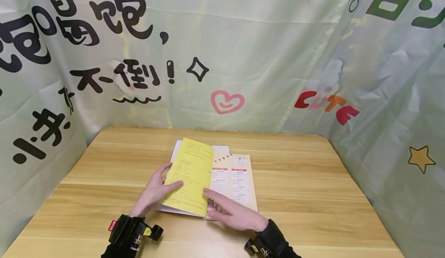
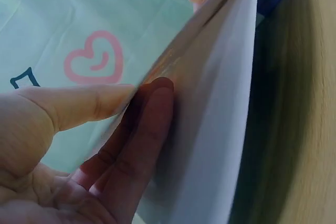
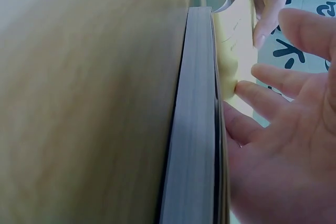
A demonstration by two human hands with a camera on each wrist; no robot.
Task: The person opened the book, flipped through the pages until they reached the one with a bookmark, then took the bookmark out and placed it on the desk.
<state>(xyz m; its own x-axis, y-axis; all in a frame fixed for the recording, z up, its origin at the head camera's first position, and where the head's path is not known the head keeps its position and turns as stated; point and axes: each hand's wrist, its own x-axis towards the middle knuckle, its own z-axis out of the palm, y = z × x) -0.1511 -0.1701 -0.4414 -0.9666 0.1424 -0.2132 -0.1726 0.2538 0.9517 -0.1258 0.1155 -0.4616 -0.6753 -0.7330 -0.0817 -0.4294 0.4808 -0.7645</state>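
A thick book lies on the table with a printed cream page (image 1: 245, 184) on its right side. My left hand (image 1: 154, 190) pinches a yellow page (image 1: 189, 169) at its left edge, thumb on top and fingers behind. That page is lifted and leans to the left. In the left wrist view the left hand's fingers (image 2: 139, 150) lie behind the sheet. My right hand (image 1: 234, 213) rests at the lower part of the book, fingers extended and touching near the yellow page's inner edge. The right wrist view shows the thick page block (image 3: 191, 114) beside the right palm.
The book lies on a wooden table (image 1: 306, 188). A pale printed cloth (image 1: 257, 57) with lettering, a heart and a star hangs behind the table and along both sides. Black straps (image 1: 125, 233) with small cameras are on both wrists.
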